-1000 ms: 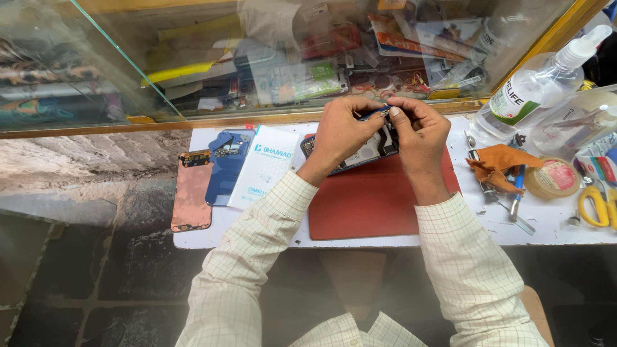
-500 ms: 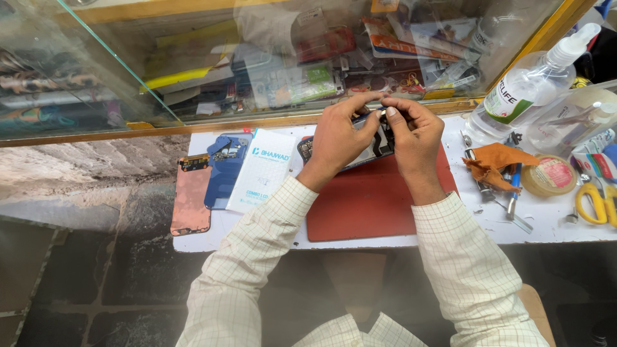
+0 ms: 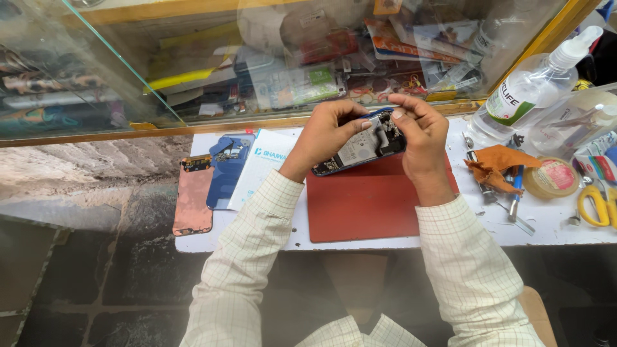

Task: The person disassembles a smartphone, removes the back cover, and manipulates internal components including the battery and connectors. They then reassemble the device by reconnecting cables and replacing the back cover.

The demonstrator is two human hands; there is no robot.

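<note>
Behind our workspace rises a glass display case (image 3: 270,71) crammed with packets and parts, and below it runs the white bench (image 3: 553,225). On that bench lies a red mat (image 3: 366,205), with a blue back cover (image 3: 226,170), a white booklet (image 3: 260,168) and a copper-coloured panel (image 3: 193,199) to its left. To the right we see a clear spray bottle (image 3: 527,93), an orange cloth (image 3: 498,164), a tape roll (image 3: 549,178) and yellow-handled scissors (image 3: 594,205). Above the mat's far edge we hold an opened phone (image 3: 360,148), its circuitry facing up. Our left hand (image 3: 324,135) wraps its left end, fingers curled around it; our right hand (image 3: 421,135) pinches its upper right corner between thumb and forefinger.
</note>
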